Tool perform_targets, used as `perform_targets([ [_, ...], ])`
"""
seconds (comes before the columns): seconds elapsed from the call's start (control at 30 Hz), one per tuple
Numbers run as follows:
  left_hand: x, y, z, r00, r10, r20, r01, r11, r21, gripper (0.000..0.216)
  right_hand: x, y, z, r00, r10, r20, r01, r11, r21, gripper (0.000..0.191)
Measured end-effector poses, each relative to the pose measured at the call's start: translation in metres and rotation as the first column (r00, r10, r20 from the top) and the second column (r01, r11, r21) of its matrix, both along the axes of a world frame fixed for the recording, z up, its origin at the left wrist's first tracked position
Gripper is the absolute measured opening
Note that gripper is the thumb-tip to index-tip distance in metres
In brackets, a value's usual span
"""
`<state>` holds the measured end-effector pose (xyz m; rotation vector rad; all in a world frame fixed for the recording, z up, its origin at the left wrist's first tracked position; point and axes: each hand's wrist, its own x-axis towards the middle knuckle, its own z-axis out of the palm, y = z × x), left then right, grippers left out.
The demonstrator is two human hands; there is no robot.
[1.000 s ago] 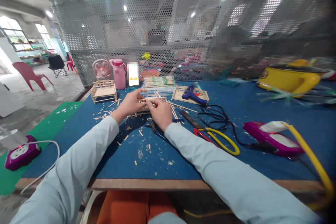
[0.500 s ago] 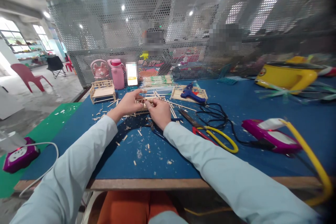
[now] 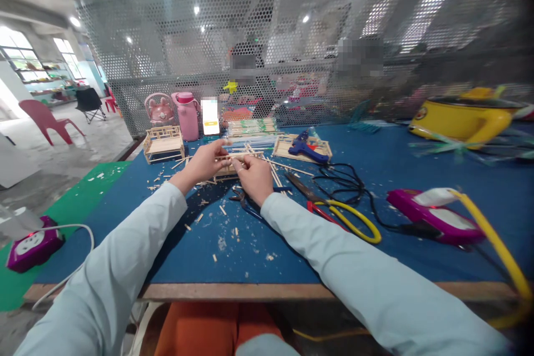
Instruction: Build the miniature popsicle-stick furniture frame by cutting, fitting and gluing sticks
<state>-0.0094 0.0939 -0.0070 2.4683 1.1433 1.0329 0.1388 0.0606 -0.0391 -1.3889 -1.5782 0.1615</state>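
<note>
My left hand [image 3: 205, 163] and my right hand [image 3: 252, 175] meet over the blue table [image 3: 375, 172], both pinching a small wooden stick frame [image 3: 232, 164] between fingertips. The left thumb and forefinger grip its upper rail; the right fingers press the rail from the near side. Loose thin sticks [image 3: 273, 173] lie beside the frame, and wood chips [image 3: 221, 233] are scattered in front of it. Blue-handled pliers [image 3: 246, 203] lie just under my right wrist.
A finished stick bench [image 3: 163, 143] stands back left beside a pink bottle [image 3: 188, 117]. A blue glue gun [image 3: 307, 148] rests on a stick tray; its black cable runs to a purple power strip [image 3: 434, 217]. Yellow-handled scissors [image 3: 342, 217], a yellow pot [image 3: 463, 119], mesh screen behind.
Both hands stay on the stick frame with only small finger shifts. The view has drifted slightly.
</note>
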Motion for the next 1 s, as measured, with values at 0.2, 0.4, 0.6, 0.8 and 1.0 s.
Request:
perform_targets([
  [0.2, 0.003, -0.009, 0.007, 0.99, 0.1, -0.102, -0.098, 0.995, 0.029, 0.049, 0.0, -0.001, 0.001, 1.0, -0.008, 0.006, 0.008, 1.0, -0.002, 0.026],
  [0.4, 0.006, -0.011, 0.007, 0.992, 0.099, -0.081, -0.097, 0.995, 0.031, 0.063, 0.0, 0.0, -0.001, 0.999, 0.027, -0.025, -0.027, 1.0, 0.012, 0.025],
  [0.6, 0.007, -0.01, 0.003, 0.995, 0.082, -0.062, -0.08, 0.996, 0.045, 0.068, 0.001, 0.003, -0.003, 0.998, 0.059, -0.03, -0.059, 0.998, 0.023, 0.027],
  [0.8, 0.005, -0.008, -0.003, 0.999, 0.02, 0.045, -0.02, 1.0, 0.014, 0.07, 0.001, 0.005, -0.003, 0.996, 0.062, -0.062, -0.063, 0.998, -0.007, 0.027],
  [1.0, 0.006, -0.007, -0.005, 0.989, 0.031, 0.145, -0.034, 0.999, 0.016, 0.079, 0.003, 0.005, -0.001, 0.998, 0.054, 0.026, -0.055, 0.998, 0.015, 0.028],
])
